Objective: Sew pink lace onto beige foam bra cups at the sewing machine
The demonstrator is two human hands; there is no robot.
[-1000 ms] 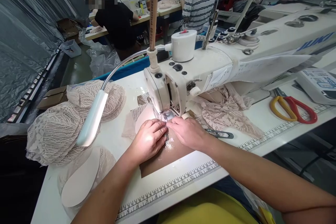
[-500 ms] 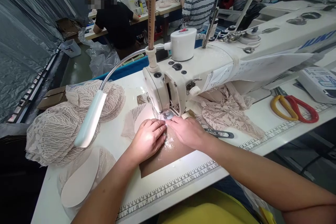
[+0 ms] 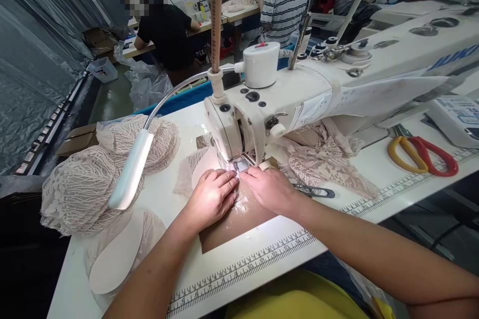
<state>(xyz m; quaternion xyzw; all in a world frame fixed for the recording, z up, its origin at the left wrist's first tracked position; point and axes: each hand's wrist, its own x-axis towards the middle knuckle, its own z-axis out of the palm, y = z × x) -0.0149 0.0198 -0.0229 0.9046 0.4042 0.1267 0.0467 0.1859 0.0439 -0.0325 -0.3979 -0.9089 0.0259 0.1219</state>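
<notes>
At the presser foot [image 3: 240,164] of a white sewing machine [image 3: 288,94], both hands press close together. My left hand [image 3: 215,194] lies with its fingers together, holding a beige lace piece [image 3: 184,172] that has a smooth, pale cup-shaped part [image 3: 204,162] on it. My right hand [image 3: 267,187] meets it from the other side, its fingers closed and their tips on the work by the needle. Whatever fabric lies directly under the fingers is mostly hidden. Beneath both hands is a shiny brown sheet [image 3: 220,237] on the table.
Stacked lace cups [image 3: 77,189] and a loose pale cup [image 3: 116,259] sit left, under a bendable lamp [image 3: 130,169]. Crumpled lace [image 3: 318,154], thread snips [image 3: 316,191] and red-and-yellow-handled scissors [image 3: 422,155] lie right. A printed ruler [image 3: 243,269] runs along the table edge. Two people work behind.
The view has shifted very slightly. Both hands keep almost the same place at the presser foot, and no clear movement of the fabric shows.
</notes>
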